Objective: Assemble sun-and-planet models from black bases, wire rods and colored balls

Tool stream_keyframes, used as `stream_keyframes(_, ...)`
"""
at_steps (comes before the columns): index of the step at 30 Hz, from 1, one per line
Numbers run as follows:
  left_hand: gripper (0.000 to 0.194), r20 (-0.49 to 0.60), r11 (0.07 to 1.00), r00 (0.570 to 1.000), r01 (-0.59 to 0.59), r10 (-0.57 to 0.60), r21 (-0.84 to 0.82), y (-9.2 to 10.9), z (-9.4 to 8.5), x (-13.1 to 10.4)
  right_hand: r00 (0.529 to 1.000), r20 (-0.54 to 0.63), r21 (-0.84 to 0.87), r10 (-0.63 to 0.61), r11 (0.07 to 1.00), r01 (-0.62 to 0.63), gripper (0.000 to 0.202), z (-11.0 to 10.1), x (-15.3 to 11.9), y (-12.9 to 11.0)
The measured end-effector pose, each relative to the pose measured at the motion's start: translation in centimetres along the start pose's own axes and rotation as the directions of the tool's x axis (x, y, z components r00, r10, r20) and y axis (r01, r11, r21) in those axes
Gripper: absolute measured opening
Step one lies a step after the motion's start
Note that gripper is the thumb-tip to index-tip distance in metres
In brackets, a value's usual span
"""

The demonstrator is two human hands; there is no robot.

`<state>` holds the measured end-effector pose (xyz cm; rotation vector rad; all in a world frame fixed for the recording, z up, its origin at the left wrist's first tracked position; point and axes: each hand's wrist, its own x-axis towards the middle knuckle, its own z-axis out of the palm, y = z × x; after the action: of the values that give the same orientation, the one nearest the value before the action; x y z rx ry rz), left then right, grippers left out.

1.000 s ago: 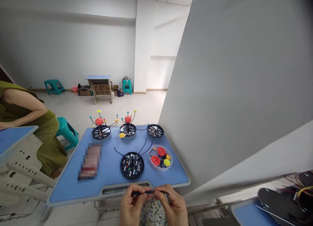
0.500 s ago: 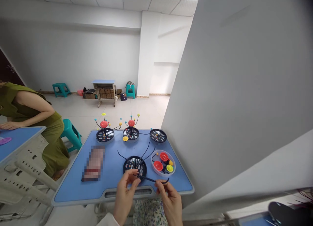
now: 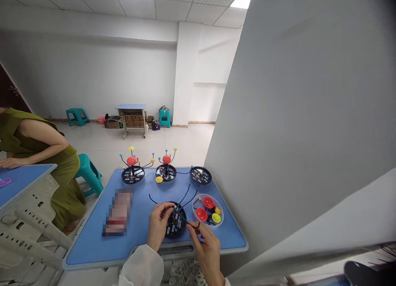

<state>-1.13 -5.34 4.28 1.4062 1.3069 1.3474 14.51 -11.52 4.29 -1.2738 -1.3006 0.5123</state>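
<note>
A thin black rod (image 3: 180, 215) with a curved end slants over a round black base (image 3: 175, 229) printed with small pictures. My left hand (image 3: 158, 226) pinches the rod's upper end above the middle of the base; the fingertips hide that end. Farther along, near the curved tip, the fingers of my right hand (image 3: 204, 245) are closed on the same rod. Several other black rods (image 3: 185, 195) spread up and outward from the base. Just right of it, a clear plastic tub (image 3: 194, 215) contains red half-shells (image 3: 201, 214), a yellow piece (image 3: 216, 217) and black parts.
At the desk's (image 3: 93, 244) back stand two planet models (image 3: 132, 174) (image 3: 166, 173) and another round base (image 3: 200, 175). A blurred pinkish packet (image 3: 118, 212) lies left. A wall (image 3: 278, 154) borders the right side. A person in green (image 3: 40, 141) is at another desk (image 3: 27, 179).
Both hands have moved forward with the rod, from the base's near edge to over its middle. The base now sits tilted or turned slightly, closer to the right.
</note>
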Motion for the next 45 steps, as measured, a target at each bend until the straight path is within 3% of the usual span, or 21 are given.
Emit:
stream_keyframes(5,0.023,0.104,0.998,0.993,0.061,-0.059,-0.023,0.1,-0.3,0.3,1.0,0.012,-0.01,0.002,1.0,-0.001,0.022,0.0,-0.4,0.9)
stream_keyframes(12,0.023,0.228,0.99,0.967,0.128,-0.113,-0.054,0.1,-1.0,1.7,0.98,0.035,-0.133,-0.194,0.971,0.197,0.022,0.0,-0.4,2.0)
stream_keyframes(20,0.024,0.301,0.989,0.946,0.139,-0.118,-0.049,-1.0,-1.1,2.0,0.999,0.031,-0.025,-0.037,0.999,0.038,0.032,0.5,-0.1,1.8)
stream_keyframes(23,0.026,0.311,0.992,0.945,0.123,-0.107,-0.033,-1.1,-1.1,2.0,0.998,0.047,-0.041,-0.038,0.998,0.04,0.033,0.4,0.3,1.4)
stream_keyframes(27,0.024,0.293,0.997,0.952,0.082,-0.083,0.015,-1.2,-1.1,1.7,0.991,0.086,-0.123,-0.105,0.986,0.115,0.034,0.3,0.4,1.3)
stream_keyframes(33,0.021,0.215,0.986,0.976,0.009,-0.046,0.168,-1.6,-1.5,0.2,0.99,0.14,-0.093,0.012,0.996,0.001,0.039,0.6,-0.2,2.7)
stream_keyframes(36,0.021,0.176,0.972,0.984,-0.03,-0.012,0.234,-2.0,-1.7,-0.1,0.978,0.207,-0.147,0.026,0.989,0.005,0.033,0.3,-0.6,3.3)
stream_keyframes(39,0.022,0.158,0.963,0.987,-0.065,0.023,0.263,-2.4,-1.7,-0.1,0.971,0.236,-0.242,-0.03,0.966,0.088,0.03,-1.0,-0.8,3.7)
stream_keyframes(41,0.024,0.14,0.957,0.989,-0.08,0.042,0.277,-2.7,-1.5,-0.2,0.977,0.19,-0.338,-0.095,0.928,0.156,0.031,-2.5,-0.3,3.8)
stream_keyframes(43,0.025,0.111,0.95,0.992,-0.088,0.057,0.299,-3.0,-1.3,-0.3,0.977,0.133,-0.462,-0.167,0.862,0.21,0.034,-4.2,0.9,3.8)
stream_keyframes(45,0.027,0.08,0.941,0.994,-0.091,0.068,0.326,-3.3,-1.0,-0.5,0.967,0.154,-0.564,-0.205,0.785,0.256,0.032,-5.7,2.7,3.7)
